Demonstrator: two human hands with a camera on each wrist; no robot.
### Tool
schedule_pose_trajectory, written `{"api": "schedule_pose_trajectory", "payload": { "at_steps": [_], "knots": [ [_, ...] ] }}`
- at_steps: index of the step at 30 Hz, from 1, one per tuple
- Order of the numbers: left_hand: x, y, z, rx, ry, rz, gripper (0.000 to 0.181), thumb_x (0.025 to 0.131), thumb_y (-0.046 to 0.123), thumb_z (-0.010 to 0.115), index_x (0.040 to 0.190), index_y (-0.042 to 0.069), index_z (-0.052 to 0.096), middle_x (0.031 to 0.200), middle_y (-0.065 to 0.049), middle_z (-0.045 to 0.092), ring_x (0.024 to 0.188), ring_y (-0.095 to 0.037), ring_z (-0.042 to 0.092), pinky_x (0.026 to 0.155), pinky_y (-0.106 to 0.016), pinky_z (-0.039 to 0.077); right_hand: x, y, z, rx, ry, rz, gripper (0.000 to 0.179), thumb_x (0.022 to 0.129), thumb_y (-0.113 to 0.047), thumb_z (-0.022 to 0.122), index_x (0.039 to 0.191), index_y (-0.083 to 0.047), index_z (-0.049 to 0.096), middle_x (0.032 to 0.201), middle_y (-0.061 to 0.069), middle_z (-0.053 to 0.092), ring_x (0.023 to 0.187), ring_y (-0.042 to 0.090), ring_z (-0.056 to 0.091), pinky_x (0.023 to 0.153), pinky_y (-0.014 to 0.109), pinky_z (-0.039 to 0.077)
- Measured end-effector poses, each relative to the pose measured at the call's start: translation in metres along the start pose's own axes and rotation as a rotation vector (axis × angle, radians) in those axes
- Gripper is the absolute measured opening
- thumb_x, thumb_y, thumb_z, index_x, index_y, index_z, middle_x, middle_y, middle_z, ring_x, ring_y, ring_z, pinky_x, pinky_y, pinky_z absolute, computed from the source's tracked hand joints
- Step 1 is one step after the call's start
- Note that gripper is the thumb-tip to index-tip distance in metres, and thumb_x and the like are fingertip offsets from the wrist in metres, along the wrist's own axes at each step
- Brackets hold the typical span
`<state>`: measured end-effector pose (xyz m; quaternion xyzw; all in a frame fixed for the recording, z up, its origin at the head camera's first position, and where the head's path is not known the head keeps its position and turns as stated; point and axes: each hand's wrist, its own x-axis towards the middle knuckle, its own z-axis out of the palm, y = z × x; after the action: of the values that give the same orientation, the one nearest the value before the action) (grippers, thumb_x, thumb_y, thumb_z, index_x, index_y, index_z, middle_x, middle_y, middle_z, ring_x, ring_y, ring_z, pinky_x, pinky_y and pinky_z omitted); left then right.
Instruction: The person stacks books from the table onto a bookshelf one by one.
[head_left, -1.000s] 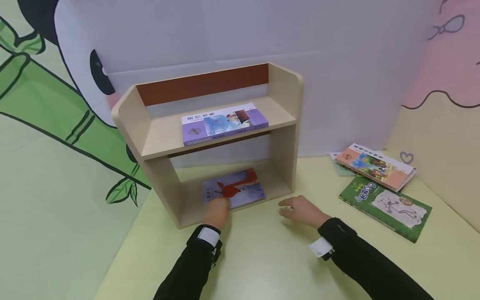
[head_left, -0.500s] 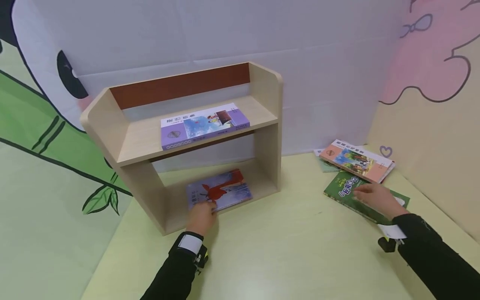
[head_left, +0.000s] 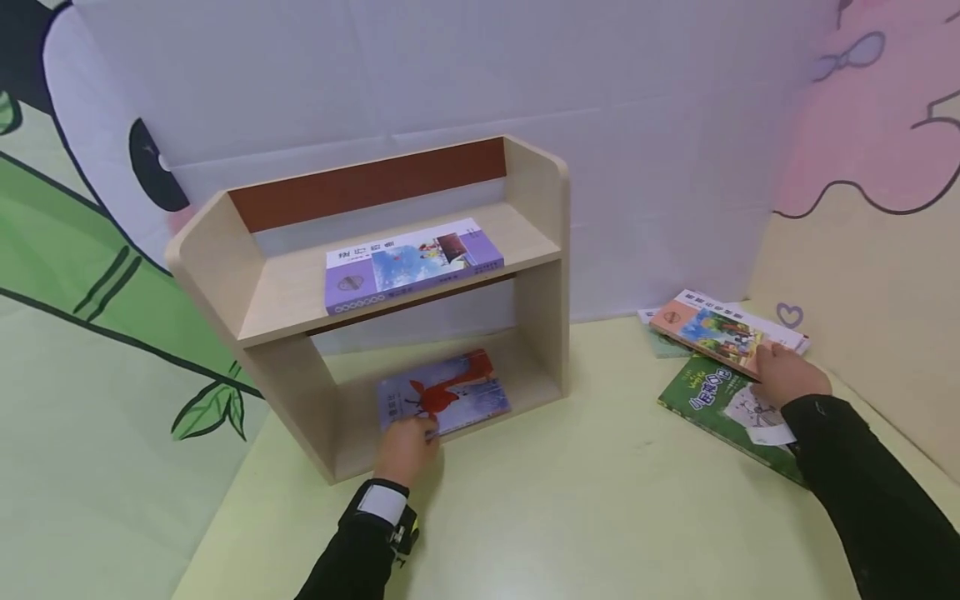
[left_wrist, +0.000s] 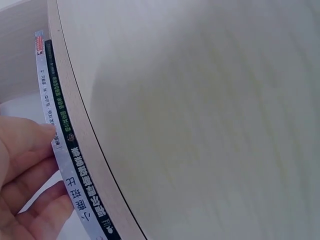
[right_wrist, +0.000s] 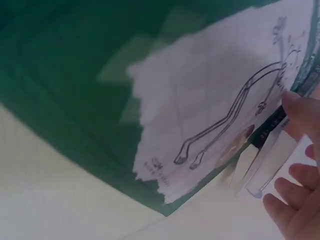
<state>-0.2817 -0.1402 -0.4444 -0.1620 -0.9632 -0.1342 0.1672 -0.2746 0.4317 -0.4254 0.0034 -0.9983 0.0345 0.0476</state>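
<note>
My left hand [head_left: 408, 448] touches the front edge of a blue picture book [head_left: 444, 387] with a red deer, lying flat on the lower shelf. In the left wrist view, a finger presses its pale spine [left_wrist: 61, 157]; a dark-spined book [left_wrist: 75, 145] lies directly beneath. My right hand [head_left: 791, 375] grips the front right corner of an orange-and-white book [head_left: 720, 329], which overlaps a green book [head_left: 697, 400] on the table. In the right wrist view, the thumb is by the green cover [right_wrist: 75, 75] and the fingers are by the other book's page edges.
A two-tier wooden bookshelf [head_left: 540, 333] stands on the pale yellow table [head_left: 570, 517]. On its upper shelf lies a purple book [head_left: 412, 265]. A pale green-and-white book [head_left: 669, 343] sticks out under the orange one. Decorated walls rise behind and at both sides.
My right hand has moved right, from beside the shelf, over the green book and onto the orange-and-white book. The left hand has stayed at the lower-shelf book while the head view has shifted.
</note>
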Motion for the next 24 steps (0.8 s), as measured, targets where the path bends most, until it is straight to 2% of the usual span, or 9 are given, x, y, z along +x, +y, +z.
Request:
{"api": "schedule_pose_trajectory", "payload": {
  "at_steps": [2,4,8,12,17,22,24],
  "knots": [
    [0.0,0.001,0.001,-0.011,0.012,0.017,0.005,0.077,0.006,0.077,0.076,0.009,0.072,0.073,-0.005,0.069,0.066,-0.023,0.065,0.057,-0.037,0.05,-0.001,0.003,0.0,-0.052,-0.015,-0.034,0.049,0.085,-0.006,0.067,0.119,0.022,0.046,0.108,0.042,0.053,0.09,0.052,0.059,0.067,0.057,0.052],
    [0.001,0.001,0.003,-0.014,0.03,0.04,0.011,0.078,0.004,0.075,0.071,0.01,0.069,0.068,-0.003,0.066,0.061,-0.021,0.061,0.054,-0.035,0.046,-0.003,0.004,-0.001,-0.101,-0.005,-0.073,0.037,0.087,0.0,0.06,0.116,0.021,0.049,0.101,0.04,0.056,0.078,0.048,0.062,0.059,0.054,0.052],
    [0.001,0.0,0.003,-0.006,0.053,0.053,0.009,0.078,0.003,0.074,0.073,0.01,0.072,0.07,-0.004,0.069,0.063,-0.022,0.064,0.054,-0.036,0.049,-0.002,0.005,0.002,-0.172,0.044,-0.135,0.025,0.089,0.007,0.052,0.11,0.02,0.053,0.091,0.038,0.058,0.065,0.042,0.062,0.05,0.05,0.05],
    [0.0,0.0,0.001,0.011,0.039,0.032,0.006,0.079,0.005,0.076,0.076,0.009,0.074,0.072,-0.004,0.07,0.066,-0.023,0.066,0.057,-0.038,0.051,0.002,0.002,0.008,-0.159,0.058,-0.126,0.017,0.088,0.005,0.055,0.099,0.018,0.056,0.08,0.031,0.059,0.065,0.04,0.06,0.05,0.05,0.05],
    [0.0,0.001,0.002,0.016,0.043,0.036,0.014,0.079,0.006,0.075,0.069,0.013,0.069,0.065,-0.002,0.065,0.06,-0.02,0.062,0.05,-0.034,0.044,0.005,0.002,0.008,-0.122,0.028,-0.101,0.013,0.084,0.002,0.061,0.089,0.014,0.059,0.072,0.023,0.06,0.063,0.036,0.059,0.052,0.049,0.049],
    [0.001,-0.001,0.005,-0.005,0.051,0.03,0.006,0.079,0.006,0.075,0.075,0.01,0.073,0.069,-0.004,0.068,0.063,-0.021,0.064,0.054,-0.036,0.049,0.008,-0.004,0.008,-0.119,0.044,-0.145,0.009,0.078,0.0,0.069,0.082,0.007,0.065,0.072,0.019,0.064,0.06,0.031,0.058,0.055,0.049,0.049],
    [0.002,-0.001,0.004,-0.009,0.049,0.023,0.004,0.08,0.007,0.074,0.077,0.008,0.074,0.071,-0.005,0.069,0.063,-0.022,0.064,0.055,-0.037,0.05,0.008,-0.008,0.011,-0.141,0.075,-0.168,0.007,0.078,0.0,0.069,0.08,0.006,0.066,0.07,0.018,0.064,0.059,0.031,0.057,0.054,0.049,0.049]
  ]
}}
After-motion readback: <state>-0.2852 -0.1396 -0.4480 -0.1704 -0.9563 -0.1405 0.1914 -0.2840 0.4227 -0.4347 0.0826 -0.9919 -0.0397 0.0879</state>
